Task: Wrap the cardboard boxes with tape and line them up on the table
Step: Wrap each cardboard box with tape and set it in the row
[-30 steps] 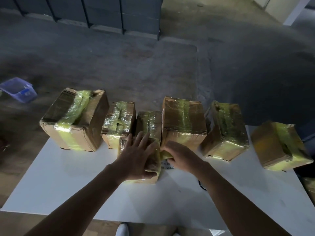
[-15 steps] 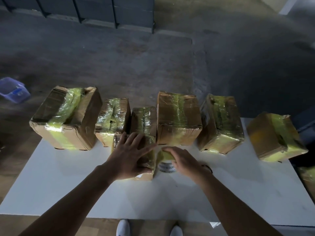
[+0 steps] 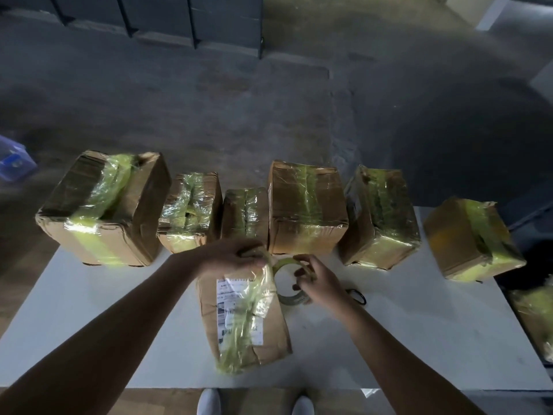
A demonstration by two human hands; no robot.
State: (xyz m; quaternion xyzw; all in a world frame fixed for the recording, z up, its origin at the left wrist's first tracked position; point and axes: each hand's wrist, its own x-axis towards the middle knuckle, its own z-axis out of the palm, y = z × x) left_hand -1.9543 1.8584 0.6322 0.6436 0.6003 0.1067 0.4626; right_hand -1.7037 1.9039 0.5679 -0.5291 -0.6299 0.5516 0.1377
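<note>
one box (image 3: 242, 319) lies lengthwise on the white table (image 3: 89, 324), with both hands at its far end.
pale shoes (image 3: 209, 404) show at the table's near edge. the box's long axis runs near to far, its far end towards the row and its near end swung slightly right. a white shipping label (image 3: 239, 310) faces up, its print too blurred to read, and a yellow-green tape band runs along the box over it. the left hand (image 3: 236, 259) has its fingers curled over the box's far end, gripping it at the tape. just to the right, the right hand (image 3: 314, 280) has its fingers curled round the tape roll (image 3: 287, 280) beside the box's far right corner. a small black loop (image 3: 357, 295) lies by the right wrist. beyond, a row of six wrapped boxes (image 3: 305, 205) lines the far edge, the rightmost set apart. a blue crate (image 3: 12, 163) sits on the floor at far left.
</note>
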